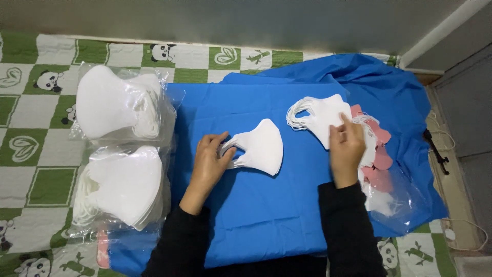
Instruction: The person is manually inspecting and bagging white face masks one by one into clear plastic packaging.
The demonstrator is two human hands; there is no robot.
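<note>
Observed from the head view: a blue cloth [266,215] is spread over a green-and-white checked cover [31,149] printed with pandas and bamboo; it cannot be told what surface lies beneath.

Left hand [210,161]: rests on the blue cloth, fingers curled around the ear loop end of a single white mask [261,146]. The mask lies flat near the middle of the cloth, its body extending to the right of this hand. Grip is a light pinch on the loop, not on the mask body.

Right hand [346,151]: lies palm down on the lower edge of a stack of white masks [320,118] at the right of the cloth, fingers spread and pressing on the top mask. Whether any finger is hooked under a mask cannot be told.

The two hands are well apart, with the single mask between them, touching only the left one.

Just to the right of the stack, partly under the right hand, lie pink masks [379,154] and a clear plastic bag [400,197].

At the left edge, two clear plastic packs of white masks lie on the checked cover: an upper pack [120,102] and a lower pack [123,187], touching one another, both well apart from the left hand.

Both forearms wear dark sleeves [348,231].
</note>
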